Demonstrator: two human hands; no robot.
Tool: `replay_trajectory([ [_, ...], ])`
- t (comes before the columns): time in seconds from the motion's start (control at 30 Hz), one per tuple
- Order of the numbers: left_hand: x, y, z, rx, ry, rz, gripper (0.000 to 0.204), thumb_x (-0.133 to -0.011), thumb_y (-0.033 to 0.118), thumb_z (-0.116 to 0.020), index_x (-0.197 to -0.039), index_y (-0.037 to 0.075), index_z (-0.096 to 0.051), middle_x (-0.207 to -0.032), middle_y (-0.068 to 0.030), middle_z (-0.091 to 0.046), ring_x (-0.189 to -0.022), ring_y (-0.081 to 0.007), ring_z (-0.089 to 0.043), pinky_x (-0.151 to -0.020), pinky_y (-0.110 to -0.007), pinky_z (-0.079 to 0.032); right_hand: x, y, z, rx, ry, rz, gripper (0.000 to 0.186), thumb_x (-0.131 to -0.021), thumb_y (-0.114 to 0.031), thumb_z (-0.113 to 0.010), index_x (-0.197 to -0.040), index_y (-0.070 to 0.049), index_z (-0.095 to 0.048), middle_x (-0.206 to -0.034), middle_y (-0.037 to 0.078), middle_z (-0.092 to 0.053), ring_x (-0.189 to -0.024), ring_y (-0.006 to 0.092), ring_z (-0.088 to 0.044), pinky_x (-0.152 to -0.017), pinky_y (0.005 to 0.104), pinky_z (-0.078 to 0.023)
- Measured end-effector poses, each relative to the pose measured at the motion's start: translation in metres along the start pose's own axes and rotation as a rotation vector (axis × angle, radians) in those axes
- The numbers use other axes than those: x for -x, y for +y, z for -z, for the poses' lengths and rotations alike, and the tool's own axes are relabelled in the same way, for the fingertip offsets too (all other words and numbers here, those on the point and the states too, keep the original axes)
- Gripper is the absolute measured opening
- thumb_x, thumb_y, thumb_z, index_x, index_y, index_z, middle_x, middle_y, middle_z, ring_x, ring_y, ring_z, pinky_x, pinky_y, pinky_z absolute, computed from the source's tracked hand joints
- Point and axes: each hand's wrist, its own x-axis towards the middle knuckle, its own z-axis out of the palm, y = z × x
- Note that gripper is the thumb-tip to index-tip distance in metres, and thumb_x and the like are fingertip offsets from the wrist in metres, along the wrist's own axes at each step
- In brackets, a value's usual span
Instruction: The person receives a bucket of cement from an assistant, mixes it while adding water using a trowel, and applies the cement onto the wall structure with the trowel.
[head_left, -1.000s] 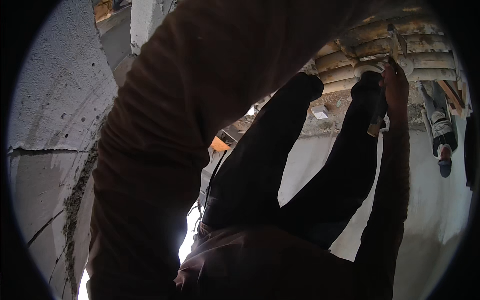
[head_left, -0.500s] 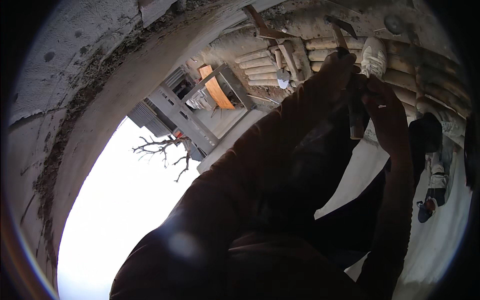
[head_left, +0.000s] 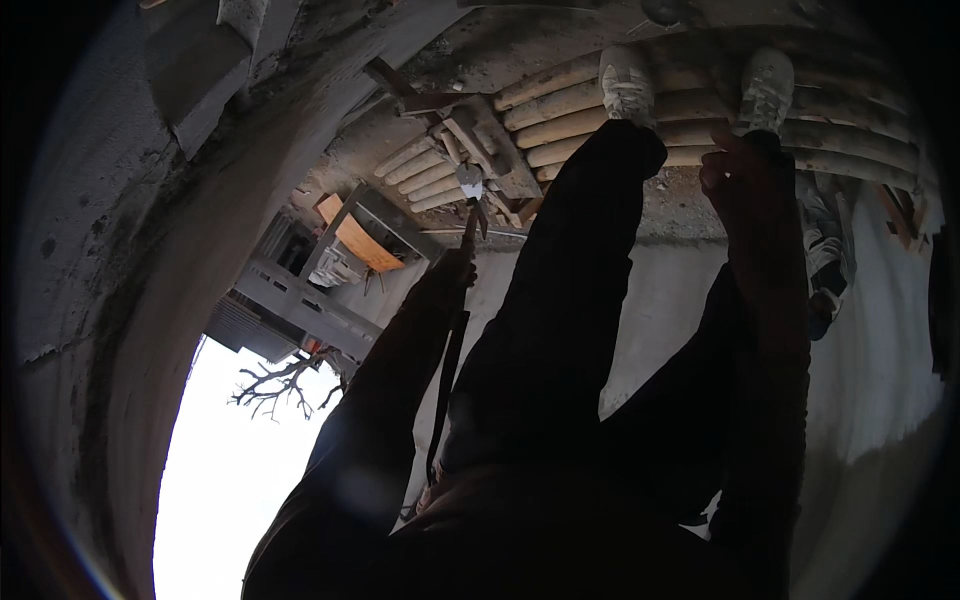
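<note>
Wooden poles (head_left: 560, 104) beyond my half-open right hand (head_left: 738, 172), if loose, are risking my footing, my left hand (head_left: 459, 268) gripping a hammer (head_left: 469, 233).

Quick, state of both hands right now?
Left hand: closed around the handle of a hammer.
Right hand: partly curled; too dark to tell whether it holds anything small.

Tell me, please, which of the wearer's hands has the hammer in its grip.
The left hand, closed around the hammer; the right hand, pictured near the right shoe, shows no tool.
</note>
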Motion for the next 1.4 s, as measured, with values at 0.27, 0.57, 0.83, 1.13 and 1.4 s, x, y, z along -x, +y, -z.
replay_trajectory([
  [0.27,-0.039,-0.059,-0.008,0.193,0.021,0.006,0.052,-0.092,0.054,-0.056,-0.101,0.003,-0.061,-0.060,-0.0021,-0.048,-0.047,-0.0158,-0.051,-0.044,-0.037,-0.045,-0.050,-0.026,-0.021,0.167,-0.260,0.087,0.045,-0.092,-0.032,-0.066,-0.127,-0.005,-0.058,-0.099,0.013,-0.070,-0.085,0.0199,-0.071,-0.072,0.0334,-0.056],
  [0.57,-0.117,-0.061,-0.042,0.201,0.024,-0.171,0.048,-0.089,0.046,-0.062,-0.104,0.000,-0.061,-0.072,-0.0070,-0.057,-0.062,-0.0222,-0.059,-0.057,-0.040,-0.049,-0.070,-0.082,-0.007,0.673,-0.567,0.226,0.045,-0.090,-0.028,-0.069,-0.128,-0.006,-0.057,-0.104,0.011,-0.068,-0.091,0.0208,-0.069,-0.079,0.0349,-0.055],
  [0.83,-0.220,-0.084,0.045,0.030,0.486,-0.454,0.046,-0.087,0.042,-0.065,-0.104,-0.001,-0.061,-0.077,-0.0087,-0.060,-0.068,-0.0243,-0.061,-0.062,-0.041,-0.050,-0.096,-0.105,-0.054,0.671,-0.880,0.523,0.052,-0.089,-0.028,-0.070,-0.131,-0.002,-0.054,-0.114,0.017,-0.066,-0.096,0.0284,-0.069,-0.085,0.0392,-0.054],
  [1.13,-0.340,-0.055,0.066,0.273,0.751,-0.502,0.042,-0.083,0.028,-0.070,-0.111,-0.002,-0.062,-0.093,-0.0149,-0.066,-0.087,-0.0278,-0.063,-0.076,-0.040,-0.049,-0.133,-0.103,-0.089,0.970,-0.793,0.613,0.051,-0.082,-0.018,-0.073,-0.126,0.002,-0.055,-0.109,0.020,-0.065,-0.101,0.0345,-0.065,-0.088,0.0434,-0.050],
  [1.4,-0.415,-0.039,0.081,0.250,0.955,-0.437,0.045,-0.083,0.026,-0.070,-0.125,0.010,-0.062,-0.113,-0.0172,-0.067,-0.106,-0.0364,-0.063,-0.090,-0.044,-0.048,-0.160,-0.075,-0.110,1.158,-0.623,0.466,0.053,-0.077,-0.011,-0.075,-0.126,-0.003,-0.056,-0.100,0.015,-0.064,-0.087,0.0305,-0.064,-0.079,0.0387,-0.050],
])
